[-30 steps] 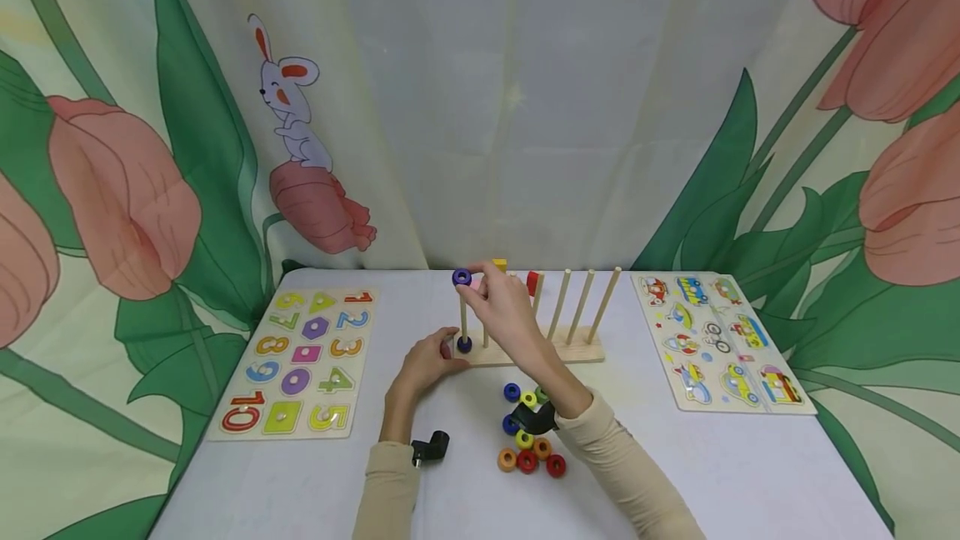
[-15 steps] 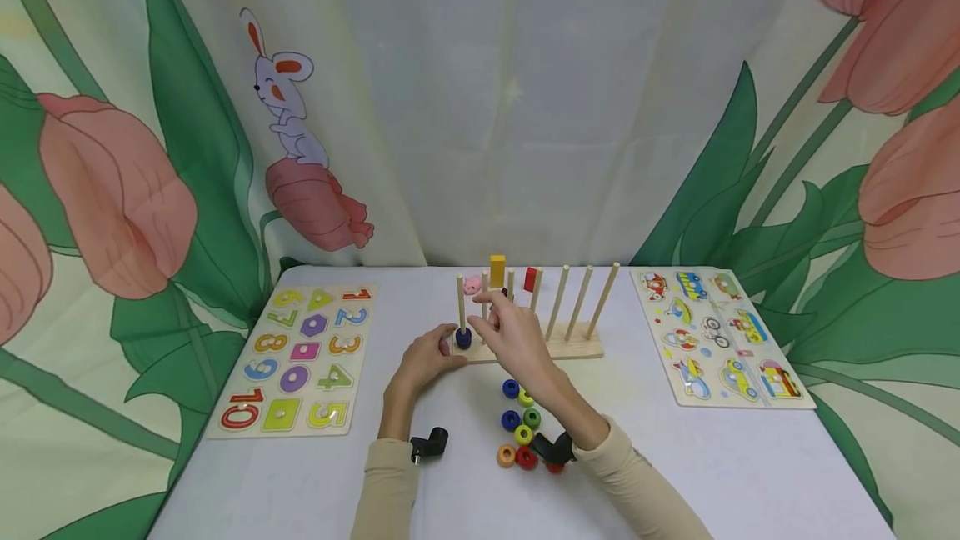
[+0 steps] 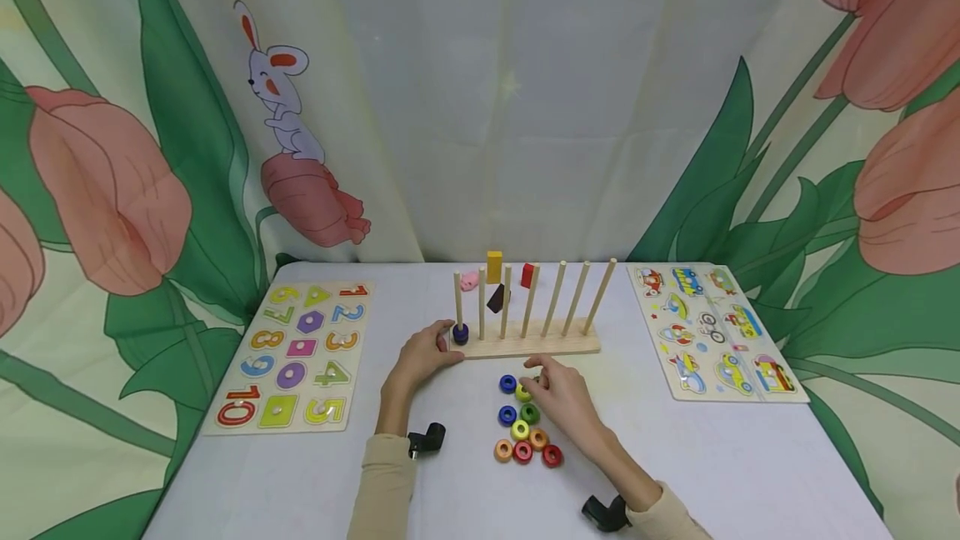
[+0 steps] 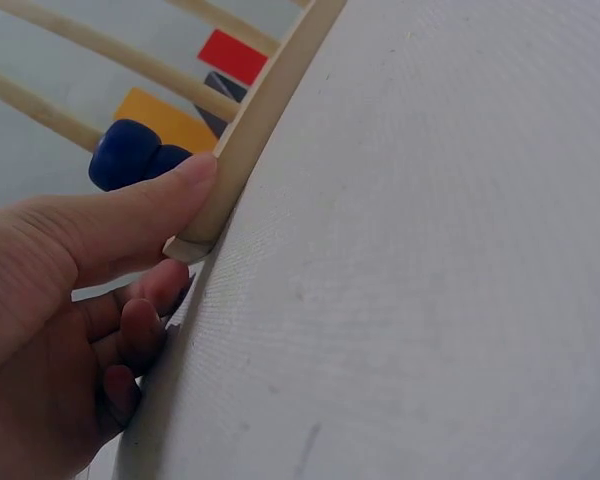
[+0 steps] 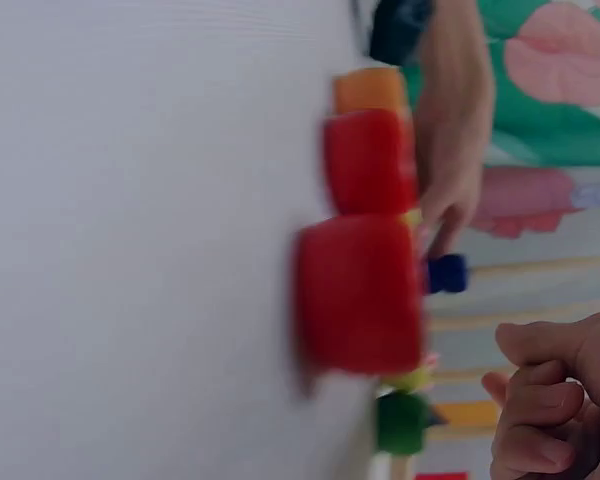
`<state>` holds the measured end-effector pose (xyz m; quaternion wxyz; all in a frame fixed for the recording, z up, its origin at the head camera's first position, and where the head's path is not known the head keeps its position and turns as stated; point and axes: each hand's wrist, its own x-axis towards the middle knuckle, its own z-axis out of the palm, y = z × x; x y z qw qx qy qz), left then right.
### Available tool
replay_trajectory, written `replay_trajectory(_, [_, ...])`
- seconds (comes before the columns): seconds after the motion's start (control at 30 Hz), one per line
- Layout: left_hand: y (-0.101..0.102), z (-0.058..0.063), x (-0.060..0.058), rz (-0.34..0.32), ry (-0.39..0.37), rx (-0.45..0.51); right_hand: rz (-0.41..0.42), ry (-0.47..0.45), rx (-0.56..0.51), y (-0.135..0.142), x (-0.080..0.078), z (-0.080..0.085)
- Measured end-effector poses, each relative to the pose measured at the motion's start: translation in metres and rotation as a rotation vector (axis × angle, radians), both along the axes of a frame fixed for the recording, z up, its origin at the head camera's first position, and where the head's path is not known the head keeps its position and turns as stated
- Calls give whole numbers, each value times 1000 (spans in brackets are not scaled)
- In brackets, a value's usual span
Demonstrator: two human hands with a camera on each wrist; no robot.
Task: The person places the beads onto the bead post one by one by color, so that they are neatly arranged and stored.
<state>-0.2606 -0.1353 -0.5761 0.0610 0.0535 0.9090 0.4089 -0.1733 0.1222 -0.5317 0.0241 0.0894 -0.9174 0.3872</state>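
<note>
A wooden peg rack (image 3: 525, 345) with a row of upright pegs stands at the table's middle. Two dark blue beads (image 4: 130, 155) are stacked at the foot of its leftmost peg. My left hand (image 3: 422, 354) grips the rack's left end, thumb along the front edge of the base and fingertips around the end. In front of the rack lie loose ring beads, among them a blue bead (image 3: 507, 415), a green bead (image 3: 529, 413) and a red bead (image 3: 552, 456). My right hand (image 3: 567, 398) hovers by the upper yellow bead (image 3: 522, 392), partly covering it, with nothing held.
A number puzzle board (image 3: 291, 357) lies to the left, a vehicle puzzle board (image 3: 716, 340) to the right. Behind the rack are a yellow block (image 3: 494, 267), a red block (image 3: 527, 275), a dark block (image 3: 497, 298) and a pink toy (image 3: 468, 281). A printed curtain hangs behind.
My right hand let a dark blue bead go down the leftmost peg onto the one there, then came back toward me to the loose beads. My left hand stays on the rack.
</note>
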Motion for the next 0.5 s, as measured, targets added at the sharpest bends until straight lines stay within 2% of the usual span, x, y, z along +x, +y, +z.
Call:
replay_trajectory(0.17, [0,2,-1,-3,-2,-5,-19,-27,29,15,7,-13])
replay_trajectory(0.5, [1,2,0,1,-21,2,-34,-24,93,21,1,-23])
